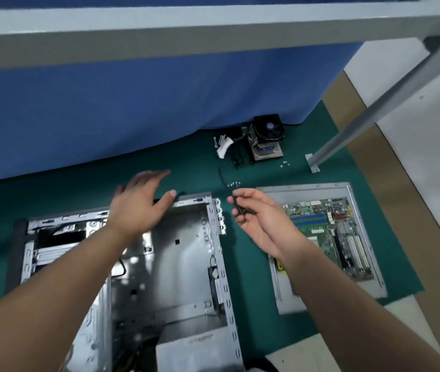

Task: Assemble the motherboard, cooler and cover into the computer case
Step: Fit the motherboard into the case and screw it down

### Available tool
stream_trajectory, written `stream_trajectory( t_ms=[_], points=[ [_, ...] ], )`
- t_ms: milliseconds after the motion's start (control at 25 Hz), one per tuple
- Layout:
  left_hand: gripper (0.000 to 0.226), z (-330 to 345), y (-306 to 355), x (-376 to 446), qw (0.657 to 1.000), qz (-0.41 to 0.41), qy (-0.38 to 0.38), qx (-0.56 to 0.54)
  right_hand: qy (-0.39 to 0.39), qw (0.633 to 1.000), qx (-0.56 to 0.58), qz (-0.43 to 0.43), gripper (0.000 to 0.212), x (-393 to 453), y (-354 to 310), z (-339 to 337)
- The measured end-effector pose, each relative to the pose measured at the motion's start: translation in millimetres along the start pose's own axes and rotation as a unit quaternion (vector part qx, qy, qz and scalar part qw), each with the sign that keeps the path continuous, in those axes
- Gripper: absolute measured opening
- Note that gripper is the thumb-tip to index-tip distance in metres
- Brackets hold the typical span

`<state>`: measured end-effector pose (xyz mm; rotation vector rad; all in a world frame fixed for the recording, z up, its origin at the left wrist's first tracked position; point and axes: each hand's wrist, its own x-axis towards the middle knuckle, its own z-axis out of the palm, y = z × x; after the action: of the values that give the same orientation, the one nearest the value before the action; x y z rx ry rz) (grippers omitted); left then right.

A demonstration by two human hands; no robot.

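I am holding my left hand (138, 202) with fingers spread and gripping nothing, hovering over the far edge of the open computer case (175, 264) lying on the green mat (253, 277). I am pinching a small dark object in my right hand (256, 213), which I cannot identify. To the right, the motherboard (331, 232) is lying on the cover (288, 299), and the cooler (265, 138) is standing farther back.
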<state>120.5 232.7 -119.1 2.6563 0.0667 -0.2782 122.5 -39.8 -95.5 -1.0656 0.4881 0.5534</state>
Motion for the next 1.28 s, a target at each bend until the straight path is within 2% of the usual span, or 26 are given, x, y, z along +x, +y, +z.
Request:
stream_trajectory(
  t_ms=[40, 120, 240, 400, 480, 560, 600, 640, 680, 800, 880, 960, 1040, 1080, 1160, 1280],
  points=[
    [0.058, -3, 3, -13, 0.996, 0.038, 0.006, -0.086, -0.007, 1.0, -0.017, 0.019, 0.02, -12, 11, 5],
    [0.058, 1, 13, -44, 0.959, 0.069, 0.026, -0.275, -0.011, 0.997, -0.059, 0.04, 0.024, -30, 31, 14],
    [0.036, 11, 25, -90, 0.873, 0.001, 0.028, -0.488, -0.027, 0.99, -0.133, 0.049, 0.026, -54, 55, 24],
    [0.027, 18, 22, -118, 0.817, -0.069, 0.087, -0.566, -0.067, 0.95, -0.305, 0.01, 0.029, -80, 70, 32],
    [0.021, 21, 22, -128, 0.79, -0.095, 0.095, -0.598, -0.047, 0.905, -0.42, -0.054, 0.029, -92, 73, 35],
    [0.018, 24, 23, -133, 0.741, -0.155, 0.103, -0.645, -0.016, 0.857, -0.499, -0.13, 0.029, -100, 78, 36],
    [0.019, 25, 24, -135, 0.719, -0.189, 0.11, -0.66, -0.009, 0.844, -0.514, -0.154, 0.028, -104, 81, 37],
    [0.021, 26, 25, -138, 0.715, -0.21, 0.122, -0.655, -0.007, 0.838, -0.519, -0.167, 0.027, -106, 84, 37],
    [0.023, 27, 24, -142, 0.74, -0.213, 0.134, -0.623, -0.006, 0.839, -0.517, -0.17, 0.026, -108, 87, 37],
    [0.041, 36, 23, -159, 0.879, -0.108, 0.186, -0.425, 0.025, 0.863, -0.48, -0.157, 0.024, -108, 92, 37],
    [0.057, 40, 22, -169, 0.928, -0.032, 0.251, -0.274, 0.052, 0.896, -0.421, -0.132, 0.022, -108, 92, 38],
    [0.055, 44, 24, -174, 0.944, 0.074, 0.294, -0.13, 0.049, 0.945, -0.313, -0.079, 0.023, -110, 93, 40],
    [0.037, 48, 24, -173, 0.949, 0.191, 0.25, -0.007, 0.04, 0.976, -0.214, -0.013, 0.023, -113, 93, 43],
    [0.03, 49, 24, -172, 0.95, 0.223, 0.214, 0.034, 0.038, 0.981, -0.189, 0.01, 0.024, -113, 93, 43],
    [0.022, 46, 23, -168, 0.956, 0.251, 0.145, 0.045, 0.035, 0.979, -0.199, 0.02, 0.028, -115, 92, 43],
    [0.023, 40, 25, -165, 0.97, 0.239, 0.044, 0.024, 0.035, 0.961, -0.275, 0.001, 0.032, -116, 89, 38]
  ],
)
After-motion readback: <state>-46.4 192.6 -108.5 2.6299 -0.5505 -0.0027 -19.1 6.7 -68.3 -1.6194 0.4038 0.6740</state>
